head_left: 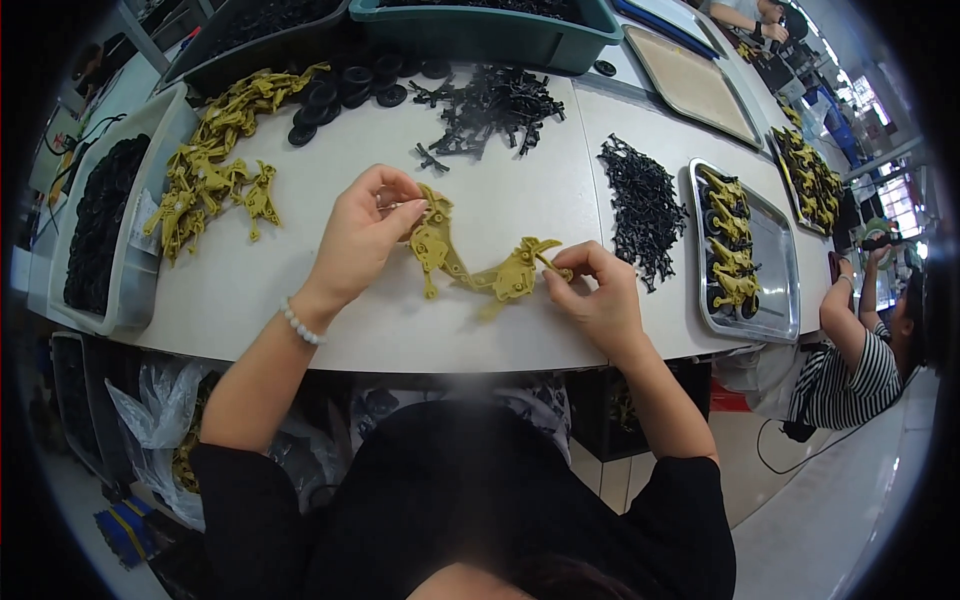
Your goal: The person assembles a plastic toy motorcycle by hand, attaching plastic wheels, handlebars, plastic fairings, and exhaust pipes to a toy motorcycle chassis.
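Observation:
Above the white table, my left hand pinches the upper end of an olive-yellow moulded plastic part. Fingers of my right hand close on the tip of a similar yellow plastic part. The two meet low between my hands in a V; whether they are joined or only touching, I cannot tell. Beyond my left hand lies a heap of the same yellow parts. A pile of small black forked pieces sits farther back, and another heap of small black pieces is right of my right hand.
Black wheels lie at the back. A white bin of black parts stands left, a green bin behind. At right, a metal tray holds yellow assemblies with black wheels; a tan tray lies beyond. Co-workers sit at the right.

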Demonstrator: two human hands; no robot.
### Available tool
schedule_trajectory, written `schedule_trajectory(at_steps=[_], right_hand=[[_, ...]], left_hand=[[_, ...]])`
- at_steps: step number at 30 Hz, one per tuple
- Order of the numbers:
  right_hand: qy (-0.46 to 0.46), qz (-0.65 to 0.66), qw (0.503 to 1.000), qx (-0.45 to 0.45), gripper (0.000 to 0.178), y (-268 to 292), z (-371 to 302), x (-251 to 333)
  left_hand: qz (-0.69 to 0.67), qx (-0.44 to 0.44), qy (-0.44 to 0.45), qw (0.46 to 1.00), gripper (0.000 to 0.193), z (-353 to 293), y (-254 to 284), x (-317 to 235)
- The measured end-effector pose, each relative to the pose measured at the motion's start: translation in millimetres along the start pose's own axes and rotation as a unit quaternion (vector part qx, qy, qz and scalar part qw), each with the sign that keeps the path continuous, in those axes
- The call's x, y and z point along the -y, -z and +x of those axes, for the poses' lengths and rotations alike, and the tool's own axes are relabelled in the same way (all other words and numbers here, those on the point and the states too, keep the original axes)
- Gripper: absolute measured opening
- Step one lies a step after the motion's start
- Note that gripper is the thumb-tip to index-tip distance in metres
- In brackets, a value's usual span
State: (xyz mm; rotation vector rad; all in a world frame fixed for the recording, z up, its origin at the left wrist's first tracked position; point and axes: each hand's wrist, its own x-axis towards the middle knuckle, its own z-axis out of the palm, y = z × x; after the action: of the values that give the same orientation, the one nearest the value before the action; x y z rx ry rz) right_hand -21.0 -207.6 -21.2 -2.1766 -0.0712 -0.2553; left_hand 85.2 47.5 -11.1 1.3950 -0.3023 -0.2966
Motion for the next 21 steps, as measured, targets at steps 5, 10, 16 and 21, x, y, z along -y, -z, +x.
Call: schedule_trajectory(at_steps=[5,10,16,21], right_hand=[[0.123,-0.176,0.977,-0.001,0.02,9,-1,4],[0.148,-0.254,0.956,0.026,0.031,26,29,29],[0.227,-0.176,0.955,0.074,0.024,-43,127,36],[0.167,-0.234,0.946,0.15,0.028,-84,167,39]], left_hand=[[0.058,-0.033,0.011,0.998,0.005,18,17,16],[0.286,-0.098,-0.107,0.947,0.012,5,19,9],[0.453,0.088,-0.336,0.821,0.027,-35,-35,-9],[0.57,0.153,-0.327,0.738,0.034,-44,-83,9]])
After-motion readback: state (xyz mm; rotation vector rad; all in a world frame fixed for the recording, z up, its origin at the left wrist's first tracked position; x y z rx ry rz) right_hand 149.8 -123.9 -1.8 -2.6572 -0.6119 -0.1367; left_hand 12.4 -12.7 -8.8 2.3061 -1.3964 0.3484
